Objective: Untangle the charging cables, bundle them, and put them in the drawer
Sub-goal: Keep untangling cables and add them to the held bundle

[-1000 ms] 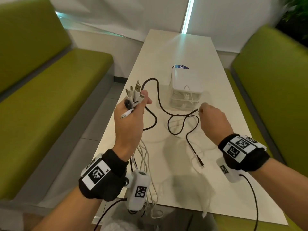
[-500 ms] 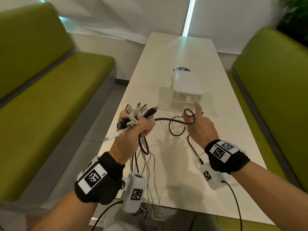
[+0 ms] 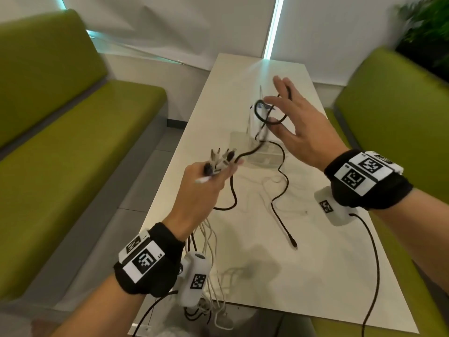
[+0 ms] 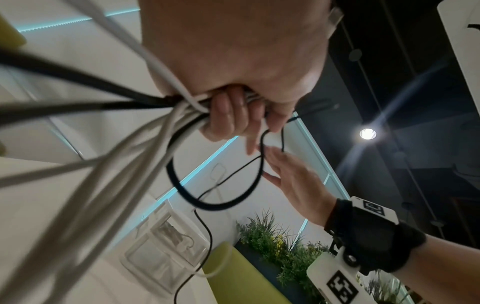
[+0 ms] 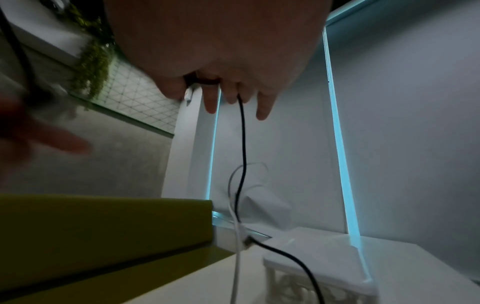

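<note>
My left hand point(image 3: 218, 173) grips a bunch of cable plugs, fanned out above the fist. Several white cables point(image 3: 206, 234) hang from it over the table's near edge, and the left wrist view shows the fingers curled round the white cables point(image 4: 116, 164). A black cable point(image 3: 281, 186) runs from that fist up to my right hand point(image 3: 291, 113), which is raised with straight, spread fingers. The cable loops over those fingers, then trails down to a plug on the table. Behind the right hand, partly hidden, stands the small clear drawer unit point(image 3: 264, 156) with a white top.
The long white table point(image 3: 315, 276) runs away from me between two green benches, one on the left point(image 3: 73, 142) and one on the right point(image 3: 401, 117). A thin white cable point(image 3: 274, 178) lies on the table by the drawer unit. A plant point(image 3: 427, 32) stands at the far right.
My right hand has risen from the table in front of the drawer unit and spread its fingers, lifting a loop of the black cable. The left hand still holds the plugs.
</note>
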